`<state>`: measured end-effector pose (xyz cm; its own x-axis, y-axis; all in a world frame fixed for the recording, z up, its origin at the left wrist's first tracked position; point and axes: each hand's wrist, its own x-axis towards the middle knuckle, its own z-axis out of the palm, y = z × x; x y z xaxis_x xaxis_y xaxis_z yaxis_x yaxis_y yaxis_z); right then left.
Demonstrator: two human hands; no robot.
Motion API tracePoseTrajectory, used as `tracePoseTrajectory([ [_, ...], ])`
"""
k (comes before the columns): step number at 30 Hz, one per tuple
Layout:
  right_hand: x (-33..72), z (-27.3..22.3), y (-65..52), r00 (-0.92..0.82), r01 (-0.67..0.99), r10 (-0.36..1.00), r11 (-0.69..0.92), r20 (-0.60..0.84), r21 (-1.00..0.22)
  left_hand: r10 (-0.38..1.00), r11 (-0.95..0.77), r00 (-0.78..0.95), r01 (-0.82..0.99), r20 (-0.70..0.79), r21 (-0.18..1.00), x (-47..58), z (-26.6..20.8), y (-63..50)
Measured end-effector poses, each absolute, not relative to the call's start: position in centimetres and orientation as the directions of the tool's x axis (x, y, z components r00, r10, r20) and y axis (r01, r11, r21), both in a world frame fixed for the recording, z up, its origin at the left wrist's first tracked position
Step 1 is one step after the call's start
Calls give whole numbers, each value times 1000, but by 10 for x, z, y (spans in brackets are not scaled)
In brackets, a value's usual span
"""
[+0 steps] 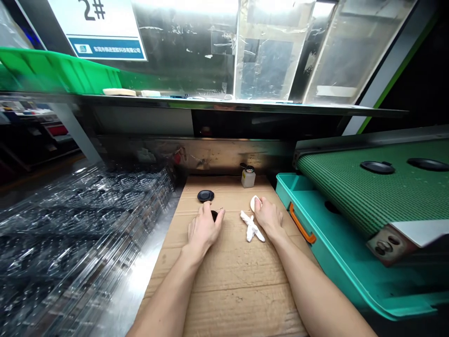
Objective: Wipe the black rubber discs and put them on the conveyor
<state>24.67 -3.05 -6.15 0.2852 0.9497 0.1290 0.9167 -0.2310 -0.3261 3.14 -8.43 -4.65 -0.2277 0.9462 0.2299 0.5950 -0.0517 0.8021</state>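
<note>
My left hand (204,227) is over the cardboard sheet (242,299), its fingers closed around a small black round part (214,216) that is mostly hidden under them. Just beyond it lies another black round part (205,195), flat on the cardboard. Over on the right, my right hand (269,215) pinches a white oval pad (255,202) between thumb and fingers. Beside that hand, a crumpled white cloth strip (252,227) rests in a cross shape. A small square bottle (248,177) with a dark top stands at the cardboard's far edge.
Stacked clear plastic trays (70,234) fill the left side. To the right, a teal bin (336,267) with an orange handle sits below a green conveyor belt (351,173) carrying black round parts (378,167). A metal shelf (224,104) overhead holds a green bin (59,72).
</note>
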Motion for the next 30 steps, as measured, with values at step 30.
tracePoseTrajectory([
  [30, 245, -57, -28, 289, 892, 942, -199, 173, -407, 972, -182, 214, 947, -100, 263, -32, 4, 56],
])
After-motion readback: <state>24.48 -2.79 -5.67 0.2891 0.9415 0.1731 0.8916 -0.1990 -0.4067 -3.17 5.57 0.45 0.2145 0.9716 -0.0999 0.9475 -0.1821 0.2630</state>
